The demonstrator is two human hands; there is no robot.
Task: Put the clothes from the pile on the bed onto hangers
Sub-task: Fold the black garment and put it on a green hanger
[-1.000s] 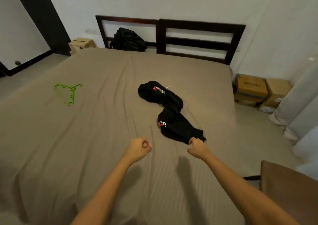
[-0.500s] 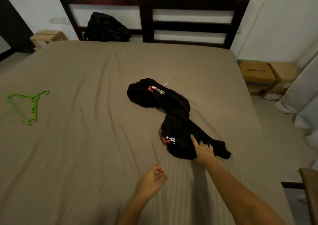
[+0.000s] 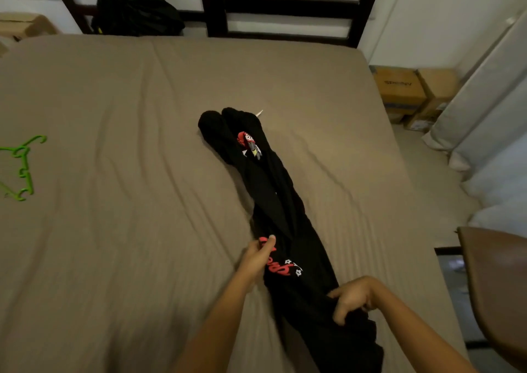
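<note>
Left hand [image 3: 258,255] pinches the black garment [image 3: 273,195]; right hand [image 3: 353,298] seemingly clutches its near end. Pickup step; next needs the green hanger [image 3: 20,167], well left of the 2 grips

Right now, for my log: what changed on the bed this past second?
Both hands took hold of the black garment: right hand grips its near end, left hand pinches by the red lettering. It was pulled nearer, stretched from a heap into a strip. The green hanger stayed put.

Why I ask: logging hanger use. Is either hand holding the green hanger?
No: the green hanger lies on the bed; left hand and right hand grip the black garment.
</note>
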